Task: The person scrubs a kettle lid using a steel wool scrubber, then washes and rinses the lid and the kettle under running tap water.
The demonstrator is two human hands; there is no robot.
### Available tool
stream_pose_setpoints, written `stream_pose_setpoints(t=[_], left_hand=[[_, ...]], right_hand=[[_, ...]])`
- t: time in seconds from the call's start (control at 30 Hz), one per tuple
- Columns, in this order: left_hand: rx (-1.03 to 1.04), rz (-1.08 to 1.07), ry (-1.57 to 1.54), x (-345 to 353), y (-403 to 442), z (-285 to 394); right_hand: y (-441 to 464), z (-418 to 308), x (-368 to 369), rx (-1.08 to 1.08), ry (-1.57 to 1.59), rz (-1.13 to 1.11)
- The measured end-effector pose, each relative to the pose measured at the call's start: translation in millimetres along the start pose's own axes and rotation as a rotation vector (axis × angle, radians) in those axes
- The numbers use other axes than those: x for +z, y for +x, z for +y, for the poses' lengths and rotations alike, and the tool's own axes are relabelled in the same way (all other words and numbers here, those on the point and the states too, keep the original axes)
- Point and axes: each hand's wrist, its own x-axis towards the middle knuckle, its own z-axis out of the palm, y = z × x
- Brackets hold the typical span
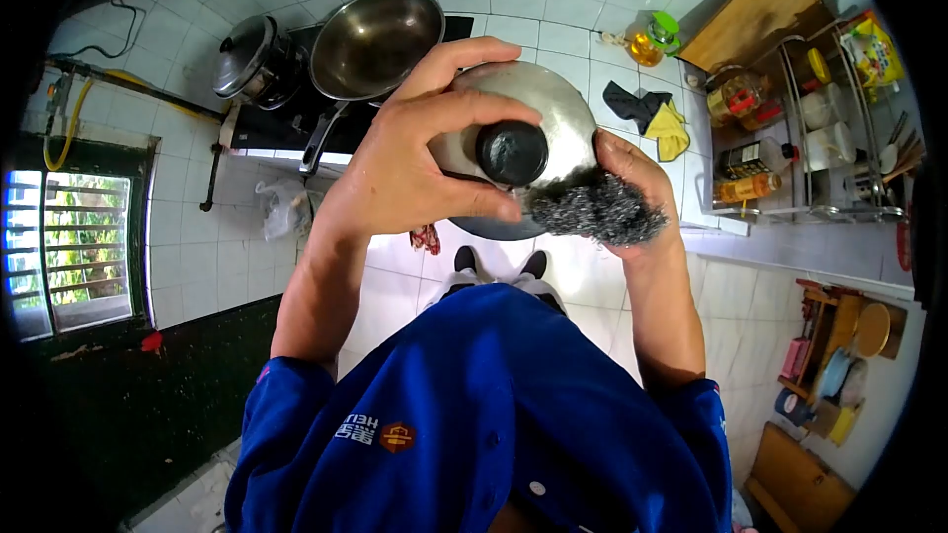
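A round metal pot lid (561,104) with a black knob (512,154) is held up in front of my body. My left hand (415,143) grips it from the left, its fingers and thumb curved around the knob. On the right side, my right hand (640,183) presses a grey steel wool scourer (597,210) against the lower right part of the lid. The scourer hides that part of the rim and some of the right fingers.
Behind the lid, a steel wok (378,44) and a lidded pot (252,61) stand on the black stove. A black and yellow cloth (652,118), an oil bottle (652,39) and a wooden board (755,10) are on the tiled counter. Bottles fill a metal rack (790,118) at right.
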Motion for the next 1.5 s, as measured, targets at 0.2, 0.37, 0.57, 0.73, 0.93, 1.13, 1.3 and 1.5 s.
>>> stream_pose_setpoints(t=[0.2,0.37,0.57,0.73,0.93,1.13,1.3,1.5], left_hand=[[-0.08,-0.003,-0.437,-2.3,-5.8,-9.2],[-0.13,0.037,-0.531,-2.4,-8.1,-3.7],[-0.057,0.015,-0.126,-4.5,-7.3,6.7],[-0.054,0.019,-0.106,-6.2,-10.2,3.2],[-0.033,0.056,-0.125,-5.0,-11.2,-5.2],[-0.042,0.039,-0.164,-6.6,-10.1,-11.1],[-0.021,0.023,-0.199,-2.3,-8.6,-16.4],[-0.034,-0.003,-0.185,-3.6,-3.8,-19.6]], right_hand=[[-0.3,-3.8,-11.5,0.051,0.199,-0.002],[3.2,-3.4,-11.3,0.062,0.151,-0.005],[5.4,-2.6,-4.5,0.069,0.174,-0.037],[5.4,1.2,2.2,0.051,0.165,-0.063],[6.5,6.1,10.1,0.03,0.072,0.081],[8.0,6.9,6.2,0.036,0.043,0.061],[8.3,3.8,5.6,0.025,0.003,0.084],[10.6,-2.0,-4.1,0.044,0.027,0.069]])
